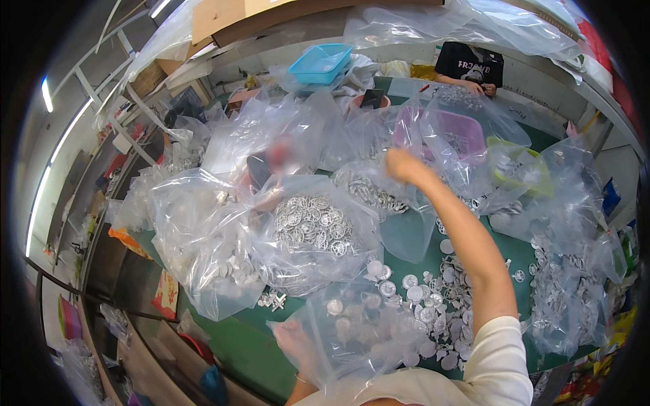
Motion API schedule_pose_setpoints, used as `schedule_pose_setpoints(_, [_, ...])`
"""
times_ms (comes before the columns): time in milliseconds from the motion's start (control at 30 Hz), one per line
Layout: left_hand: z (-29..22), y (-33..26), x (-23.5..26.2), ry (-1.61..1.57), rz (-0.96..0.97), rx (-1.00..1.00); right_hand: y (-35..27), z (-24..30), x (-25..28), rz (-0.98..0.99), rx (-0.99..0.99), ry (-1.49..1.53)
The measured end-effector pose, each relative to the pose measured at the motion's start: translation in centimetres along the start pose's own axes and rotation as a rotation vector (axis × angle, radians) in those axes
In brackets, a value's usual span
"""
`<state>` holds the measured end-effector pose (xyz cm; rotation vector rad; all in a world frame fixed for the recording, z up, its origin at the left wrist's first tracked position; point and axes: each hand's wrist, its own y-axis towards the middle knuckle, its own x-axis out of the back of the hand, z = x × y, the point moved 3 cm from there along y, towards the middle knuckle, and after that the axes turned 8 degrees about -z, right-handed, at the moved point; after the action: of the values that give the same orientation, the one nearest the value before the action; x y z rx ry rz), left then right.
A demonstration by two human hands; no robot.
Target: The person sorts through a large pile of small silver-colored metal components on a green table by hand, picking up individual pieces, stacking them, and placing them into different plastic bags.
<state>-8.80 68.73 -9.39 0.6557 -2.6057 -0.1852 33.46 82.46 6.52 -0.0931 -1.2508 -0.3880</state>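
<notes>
My left hand point(296, 344), at the near edge of the table, is closed on the side of a clear plastic bag point(349, 358) with a few round silvery pieces showing through. My right arm stretches far forward. At its end my right hand point(405, 166) is curled closed above a bag of silvery metal pieces point(369, 189); whatever its fingers hold is hidden. Loose silvery metal discs point(433, 304) lie in a heap beside the near bag, under my right forearm. Between my hands, an open clear bag holds a pile of round openwork metal pieces point(311, 223).
More filled clear bags point(210, 237) crowd the left, others point(569, 298) the right. A purple basin point(464, 128), a lime-green tray point(535, 169) and a blue basin point(320, 64) stand farther back. Across the table, another person's hands point(477, 88) are over small pieces.
</notes>
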Motion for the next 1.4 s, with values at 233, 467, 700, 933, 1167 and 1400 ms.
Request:
schedule_pose_setpoints(233, [3.9, -0.4, -1.3, -0.975, -0.059, 0.45, -6.5, 1.5, -4.9, 0.574, 0.116, -0.022])
schedule_pose_setpoints(467, [0.0, -0.8, -1.0, -0.707, -0.033, 0.201, -5.2, -0.1, 4.8, -0.599, -0.107, 0.04])
schedule_pose_setpoints(700, [-1.0, -0.9, -1.2, -0.611, -0.079, 0.218, -0.6, -6.3, 0.4, -0.208, -0.104, -0.164])
schedule_pose_setpoints(933, [-0.1, -0.3, -0.3, -0.229, -0.027, 0.037, -2.6, 2.0, -5.8, -0.11, 0.23, -0.004])
schedule_pose_setpoints(1167, [-1.1, -0.7, 0.1, -0.145, 0.031, 0.026, -2.9, 2.4, -6.9, -0.058, 0.189, -0.013])
schedule_pose_setpoints(1400, [-5.3, -1.0, 0.0, -0.046, 0.034, 0.008, -1.0, -3.5, -4.5, 0.491, -0.3, 1.32])
